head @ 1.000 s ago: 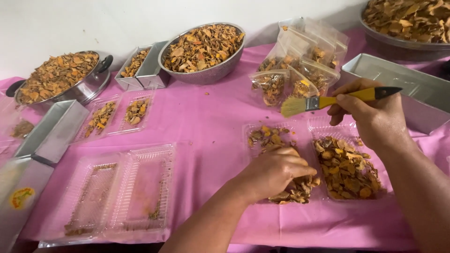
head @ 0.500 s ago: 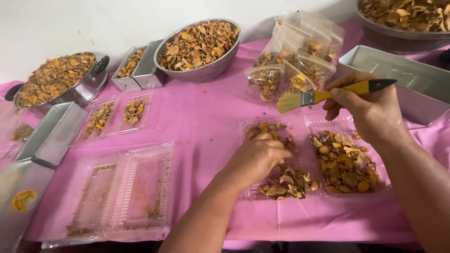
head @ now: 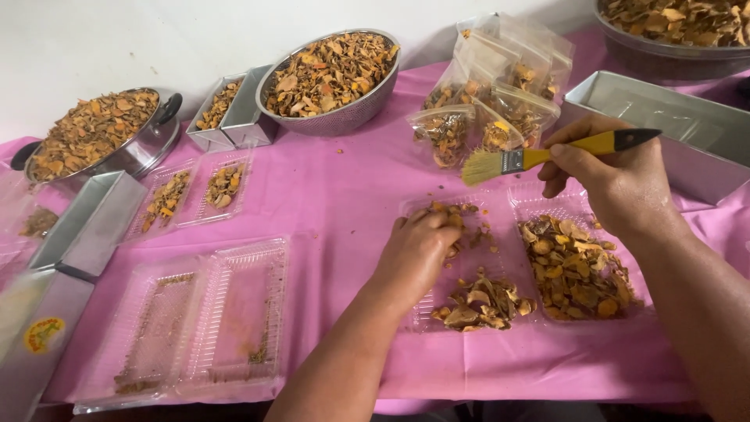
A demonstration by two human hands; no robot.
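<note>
Head view: dried orange slices (head: 476,301) are being gathered in the clear hinged tray (head: 500,205) at lower centre by the left hand (head: 418,254), fingers curled over them, while a yellow-handled brush (head: 539,159) is pinched in the right hand (head: 617,184) above, apparently for sweeping next.

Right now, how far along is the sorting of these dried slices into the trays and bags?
Done: several sealed bags lie filled. In hand: the left hand rests in the open clear tray among dried slices, while the right hand holds a yellow brush above it. Left: an almost empty tray, and bowls piled high with slices.
</note>
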